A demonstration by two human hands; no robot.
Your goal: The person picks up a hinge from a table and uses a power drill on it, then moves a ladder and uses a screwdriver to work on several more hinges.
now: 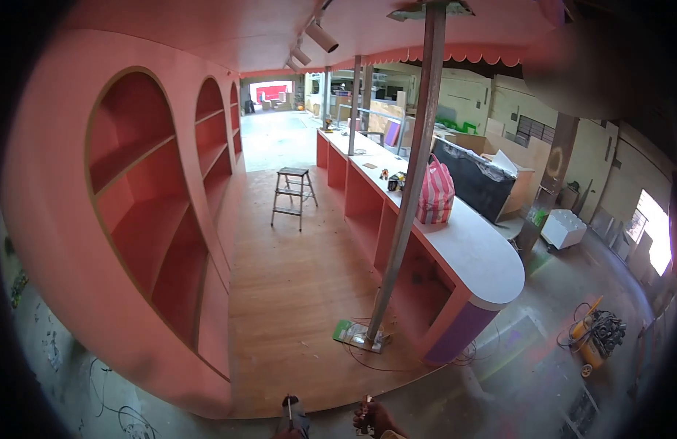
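Note:
At the bottom edge, only a small part of my left hand point(286, 434) shows, closed around a thin light rod point(290, 411) that points forward. A dark shoe and grey cloth are just behind the rod. My right hand point(379, 418) is closed on a small, partly shiny object too small to make out. Both hands are low in front of the wooden floor's curved edge point(316, 414). Beyond them, a metal post point(408, 197) stands on a green and white sheet point(347, 333) with thin wire around it.
A step stool point(294, 192) stands on the wooden floor between pink arched shelves point(53, 219) and a long white-topped counter point(485, 260). A striped bag point(436, 192) and tools point(395, 181) rest on the counter. A yellow-framed machine point(595, 340) sits at right; cables lie lower left.

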